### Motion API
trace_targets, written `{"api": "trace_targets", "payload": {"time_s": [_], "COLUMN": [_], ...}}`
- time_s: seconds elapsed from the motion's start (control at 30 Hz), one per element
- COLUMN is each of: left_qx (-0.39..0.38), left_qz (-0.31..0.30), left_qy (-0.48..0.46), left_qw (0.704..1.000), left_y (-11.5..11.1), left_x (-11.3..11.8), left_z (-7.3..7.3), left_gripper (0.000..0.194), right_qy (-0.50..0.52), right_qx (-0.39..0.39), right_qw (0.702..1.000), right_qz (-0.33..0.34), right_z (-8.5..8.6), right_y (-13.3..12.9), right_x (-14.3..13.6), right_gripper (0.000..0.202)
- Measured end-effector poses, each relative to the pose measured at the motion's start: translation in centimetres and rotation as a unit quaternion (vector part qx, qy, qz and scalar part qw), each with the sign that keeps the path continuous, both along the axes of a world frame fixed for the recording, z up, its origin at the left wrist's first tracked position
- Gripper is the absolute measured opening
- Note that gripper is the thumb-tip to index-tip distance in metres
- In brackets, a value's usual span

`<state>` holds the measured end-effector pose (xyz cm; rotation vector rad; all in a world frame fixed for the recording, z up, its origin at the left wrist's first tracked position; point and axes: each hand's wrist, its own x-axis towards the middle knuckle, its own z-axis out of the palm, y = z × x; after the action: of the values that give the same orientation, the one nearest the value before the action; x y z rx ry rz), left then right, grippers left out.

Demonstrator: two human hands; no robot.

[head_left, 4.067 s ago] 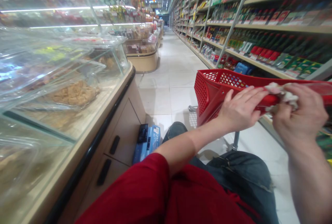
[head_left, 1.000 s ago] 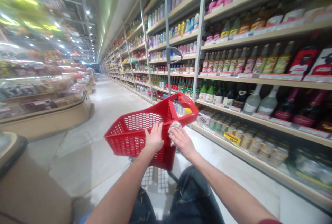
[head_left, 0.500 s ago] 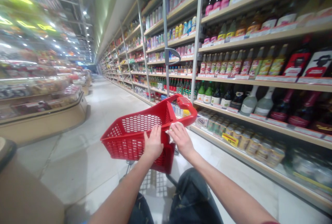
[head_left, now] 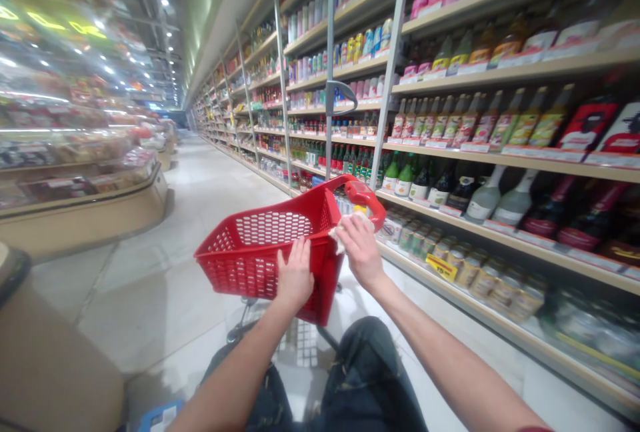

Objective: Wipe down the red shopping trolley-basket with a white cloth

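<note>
A red plastic shopping cart point(head_left: 260, 269) with perforated walls stands at an angle before my knees. My left hand point(head_left: 296, 275) lies against its near side wall, fingers stretched out, with the tips at the rim. In my right hand point(head_left: 361, 249) is a crumpled white cloth or wipe point(head_left: 339, 237), pressed on the cart where the curved red handle point(head_left: 373, 202) joins the basket. The palm and fingers cover part of the wipe. Nothing shows in the visible part of the basket.
Shelves of bottles and cans point(head_left: 450, 119) run along the right. A grey metal post point(head_left: 330, 39) with a loop rises beyond the cart. At left are a display counter point(head_left: 90, 209) and a nearer rounded beige counter point(head_left: 45, 352). A blue object point(head_left: 160, 415) sits low at left.
My right hand has moved right and slightly up along the cart toward the handle, carrying the wipe. My left hand stays at the side wall. The view has tilted slightly down.
</note>
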<state>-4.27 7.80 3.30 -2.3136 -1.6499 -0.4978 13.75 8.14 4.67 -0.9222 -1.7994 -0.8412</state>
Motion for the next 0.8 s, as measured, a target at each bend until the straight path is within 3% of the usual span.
{"api": "trace_targets", "payload": {"time_s": [0.07, 0.23, 0.33, 0.47, 0.53, 0.6, 0.73, 0.8], "left_qx": [-0.001, 0.0, -0.009, -0.012, -0.009, -0.008, -0.016, -0.023], "left_qz": [-0.005, -0.022, -0.024, -0.022, -0.026, -0.03, -0.037, -0.038], "left_qy": [-0.001, -0.008, -0.017, -0.023, -0.023, -0.022, -0.022, -0.025], "left_qw": [1.0, 1.0, 1.0, 0.999, 0.999, 0.999, 0.999, 0.999], "left_y": [0.0, 0.0, -0.2, -0.4, -0.5, -0.6, -0.7, -0.9], "left_x": [0.0, -0.5, -0.8, -0.9, -0.8, -0.8, -1.0, -1.2], "left_z": [0.0, -0.5, -1.0, -1.3, -1.3, -1.3, -1.9, -2.5], "left_gripper": [0.072, 0.07, 0.071, 0.072, 0.072, 0.072, 0.07, 0.069], "right_qy": [-0.021, -0.11, -0.109, -0.04, -0.027, -0.041, -0.102, -0.125], "right_qx": [-0.01, -0.07, -0.069, -0.027, -0.02, -0.031, -0.089, -0.101], "right_qw": [1.0, 0.991, 0.991, 0.998, 0.999, 0.999, 0.99, 0.986], "right_qz": [-0.007, 0.015, 0.034, 0.03, 0.019, 0.015, 0.029, 0.038], "right_z": [-1.4, -7.6, -7.1, -2.4, -1.4, -2.2, -7.2, -8.7], "right_y": [0.3, -0.9, -1.5, -0.8, -0.1, 0.4, 0.1, -0.6], "right_x": [-0.4, -2.4, -2.4, -1.3, -1.1, -1.2, -2.5, -3.0], "right_gripper": [0.037, 0.033, 0.033, 0.037, 0.038, 0.038, 0.035, 0.034]}}
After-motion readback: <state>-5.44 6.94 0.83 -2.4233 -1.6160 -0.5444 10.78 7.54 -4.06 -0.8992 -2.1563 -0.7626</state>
